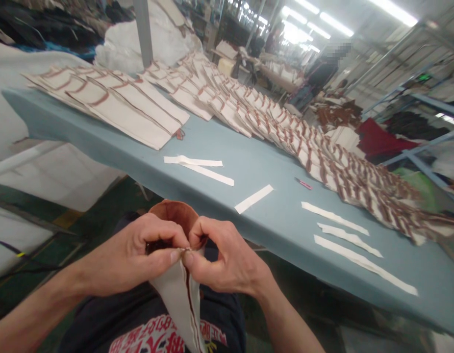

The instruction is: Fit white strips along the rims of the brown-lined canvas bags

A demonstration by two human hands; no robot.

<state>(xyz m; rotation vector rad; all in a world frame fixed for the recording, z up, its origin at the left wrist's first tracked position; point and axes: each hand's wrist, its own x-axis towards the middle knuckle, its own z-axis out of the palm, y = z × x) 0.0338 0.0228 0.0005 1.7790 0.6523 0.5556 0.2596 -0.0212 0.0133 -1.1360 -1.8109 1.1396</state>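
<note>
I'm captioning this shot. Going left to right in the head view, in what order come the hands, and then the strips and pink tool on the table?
Hands: left hand → right hand. Table: overlapping strips → lone strip → pink tool → three strips.

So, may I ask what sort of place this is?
Probably a sewing workshop or garment factory: many cream fabric pieces with brown trim overlap on a long blue table, near loose white strips, and the left hand and right hand pinch a similar piece.
</note>
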